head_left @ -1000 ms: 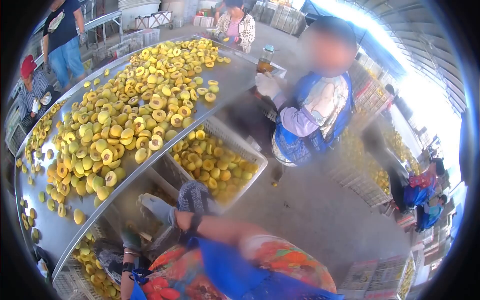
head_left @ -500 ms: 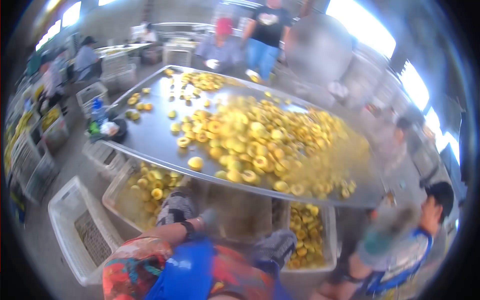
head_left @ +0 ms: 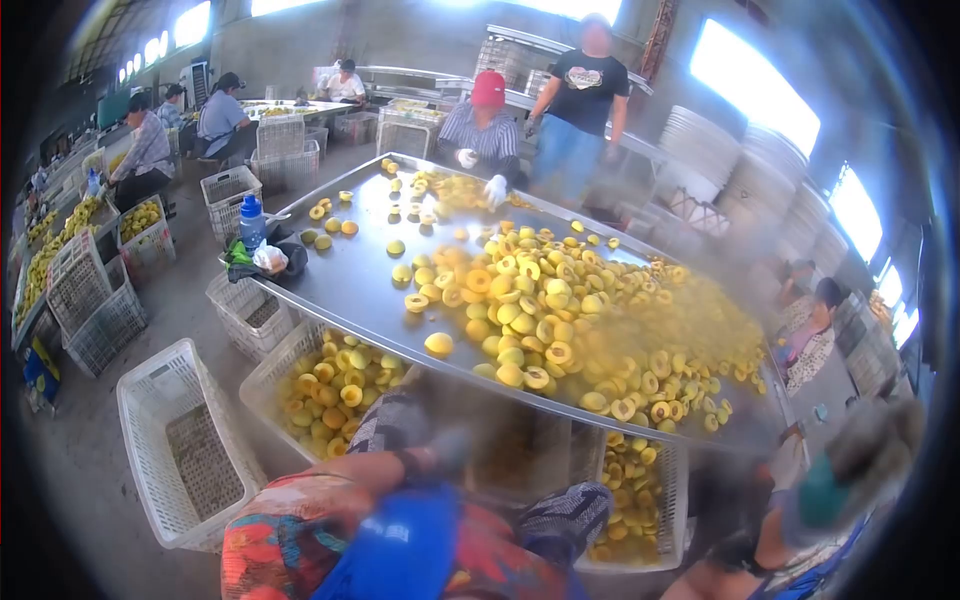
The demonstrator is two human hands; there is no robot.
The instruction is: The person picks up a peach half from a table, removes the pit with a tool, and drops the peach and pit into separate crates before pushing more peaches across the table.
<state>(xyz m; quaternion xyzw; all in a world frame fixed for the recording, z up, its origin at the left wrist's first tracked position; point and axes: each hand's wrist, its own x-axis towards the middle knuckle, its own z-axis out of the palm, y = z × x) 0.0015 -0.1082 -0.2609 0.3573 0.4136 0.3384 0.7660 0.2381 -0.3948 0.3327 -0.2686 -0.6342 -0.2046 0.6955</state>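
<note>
My left hand (head_left: 452,450), in a greyish glove and blurred, is low in front of my body, beside my patterned knee and below the near edge of the metal table (head_left: 340,318). Its fingers cannot be made out, nor anything in them. A dark band circles that wrist. My right hand does not show. Many yellow halved fruits (head_left: 560,300) lie heaped on the table. Near my left knee a crate (head_left: 262,392) holds more fruit, and another fruit-filled crate (head_left: 678,500) stands by my right knee.
At left, a white crate (head_left: 140,440) stands on the floor. A blue bottle (head_left: 252,224) and dark bag are on the table's left corner. Across it a person in a red cap (head_left: 488,125) handles fruit; another stands behind. A co-worker's arm (head_left: 775,530) is close at right.
The view has shifted, so the table and crates appear lower and further right. The co-worker's gloved hand at right has moved up and right. My left hand stays low.
</note>
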